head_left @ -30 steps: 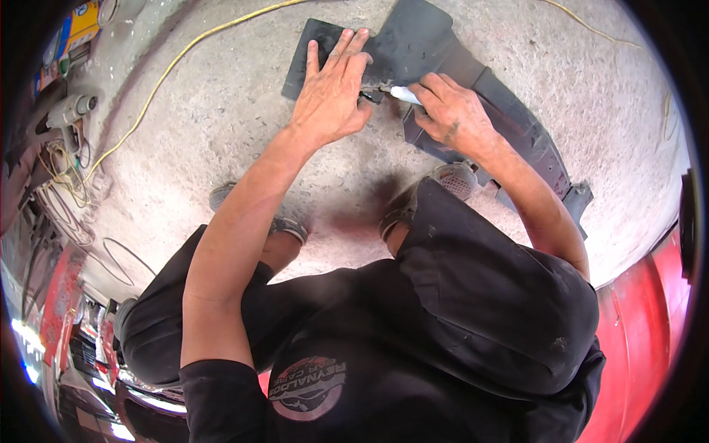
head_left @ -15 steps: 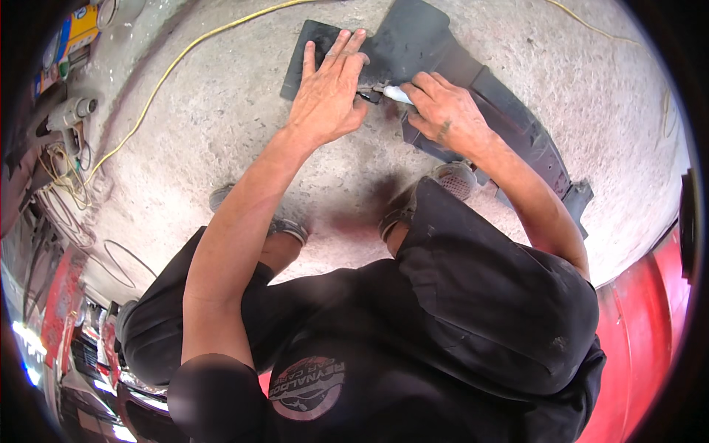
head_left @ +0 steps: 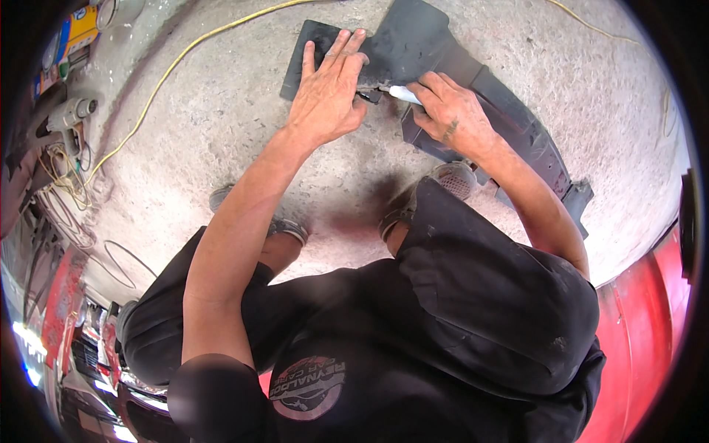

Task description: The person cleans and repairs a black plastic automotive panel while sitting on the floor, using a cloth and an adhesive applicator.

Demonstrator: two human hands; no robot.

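A black plastic car liner panel, long and curved, lies on the concrete floor ahead of me and stretches off to the right. My left hand rests on its left end, palm down with the fingers spread. In my right hand is a slim white tool, gripped between thumb and fingers. Its tapered tip points left at a rough, broken edge of the panel, beside a small dark piece near my left thumb. What kind of tool it is I cannot make out.
A yellow cord runs across the floor at the left. Beyond it are a grey heat gun, tangled wires and a blue-and-yellow box. My feet are close below the panel. A red painted panel stands at the right.
My right hand has drawn the white tool slightly to the right, away from my left hand. My left hand and the panel have stayed in place.
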